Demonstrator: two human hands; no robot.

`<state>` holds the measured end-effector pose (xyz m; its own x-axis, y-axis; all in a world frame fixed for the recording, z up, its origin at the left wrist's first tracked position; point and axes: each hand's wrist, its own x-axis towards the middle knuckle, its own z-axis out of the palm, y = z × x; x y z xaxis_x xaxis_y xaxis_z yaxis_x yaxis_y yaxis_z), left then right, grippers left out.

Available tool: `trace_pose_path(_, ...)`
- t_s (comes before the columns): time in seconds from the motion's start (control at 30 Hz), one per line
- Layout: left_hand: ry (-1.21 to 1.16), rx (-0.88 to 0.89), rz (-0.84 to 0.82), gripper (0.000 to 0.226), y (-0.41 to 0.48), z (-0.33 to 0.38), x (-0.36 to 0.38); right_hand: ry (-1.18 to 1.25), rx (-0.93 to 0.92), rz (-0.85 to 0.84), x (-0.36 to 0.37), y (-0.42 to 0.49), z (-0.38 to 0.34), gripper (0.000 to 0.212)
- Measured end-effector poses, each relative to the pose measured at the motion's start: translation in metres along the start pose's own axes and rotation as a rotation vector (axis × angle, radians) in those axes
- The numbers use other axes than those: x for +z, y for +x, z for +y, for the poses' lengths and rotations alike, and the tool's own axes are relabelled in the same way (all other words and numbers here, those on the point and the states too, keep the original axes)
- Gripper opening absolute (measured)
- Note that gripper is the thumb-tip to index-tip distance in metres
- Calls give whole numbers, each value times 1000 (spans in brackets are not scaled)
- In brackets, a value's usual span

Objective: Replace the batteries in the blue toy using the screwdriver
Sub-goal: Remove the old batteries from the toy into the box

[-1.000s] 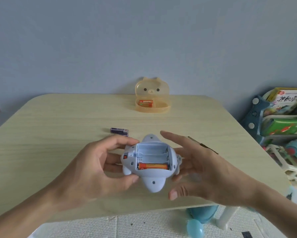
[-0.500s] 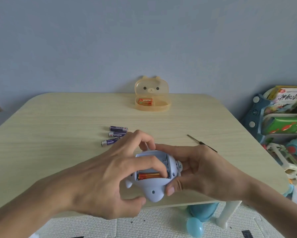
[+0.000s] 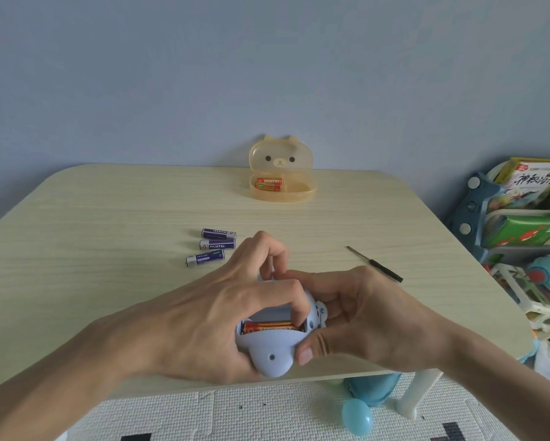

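Observation:
The pale blue toy (image 3: 272, 353) is held near the table's front edge, underside up, its battery bay open. One orange battery (image 3: 268, 326) lies in the bay's nearest slot. My left hand (image 3: 210, 316) wraps the toy from the left, its fingers curled over the bay and hiding the other slots. My right hand (image 3: 359, 319) grips the toy's right side. Three purple batteries (image 3: 214, 245) lie on the table behind my hands. The thin black-handled screwdriver (image 3: 375, 264) rests to the right, untouched.
An open orange bear-shaped box (image 3: 283, 186) at the table's back edge holds orange batteries (image 3: 268, 183). A shelf of books and toys (image 3: 522, 230) stands to the right. A blue balloon (image 3: 357, 416) lies on the white mat below the wooden table (image 3: 108, 249).
My left hand has come over the toy and its fingers now press into the battery bay. My right hand has closed around the toy's right side. The three purple batteries have come into sight.

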<state>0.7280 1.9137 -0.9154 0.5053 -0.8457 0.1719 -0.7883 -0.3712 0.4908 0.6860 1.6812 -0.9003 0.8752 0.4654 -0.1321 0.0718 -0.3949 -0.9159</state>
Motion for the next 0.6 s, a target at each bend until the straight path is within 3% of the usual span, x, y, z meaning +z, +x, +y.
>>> trace_pose_path(0.23, 3, -12, 5, 57, 0, 1, 2, 12, -4, -19, 0, 1, -1, 53)
trace_pose_path(0.53, 49, -82, -14, 69, -12, 6, -13, 21, 39, 44, 2, 2, 0, 73)
trace_pose_path(0.6, -27, -98, -8, 61, -15, 6, -16, -20, 53, 82, 2, 2, 0, 78)
